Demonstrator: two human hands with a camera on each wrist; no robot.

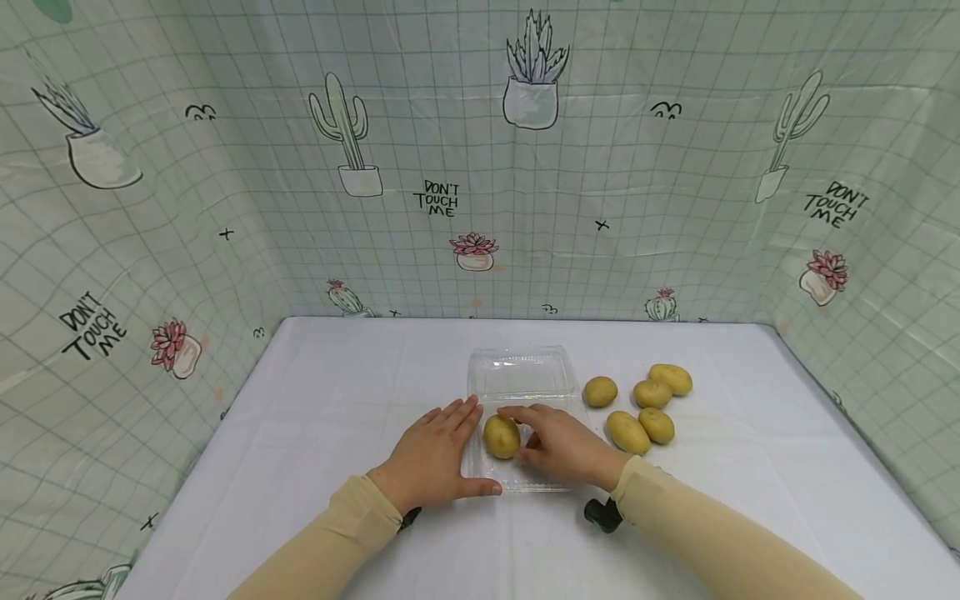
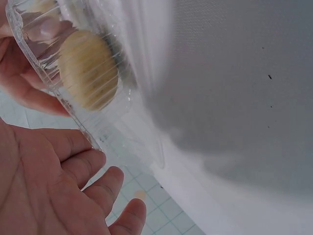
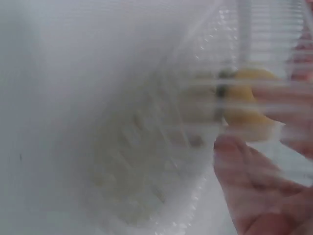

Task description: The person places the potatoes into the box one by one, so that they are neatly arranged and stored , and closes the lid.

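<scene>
A clear plastic clamshell container (image 1: 525, 375) lies with its lid folded back, and a yellow potato (image 1: 502, 437) is in its near half. My right hand (image 1: 566, 446) reaches in from the right. Its curled fingers are at the potato's far side and its thumb at the near right side, holding it. In the right wrist view the potato (image 3: 247, 105) is blurred behind the ribbed plastic wall. My left hand (image 1: 438, 454) rests flat along the container's left edge, fingers extended and thumb near the front rim. The left wrist view shows the potato (image 2: 89, 71) through the side wall.
Right of the container lie several loose potatoes (image 1: 627, 432) on the white-covered table (image 1: 360, 375). A single potato (image 1: 600, 392) sits closest to the lid. Cloth with printed cactus drawings (image 1: 637, 192) hangs behind the table and along both sides.
</scene>
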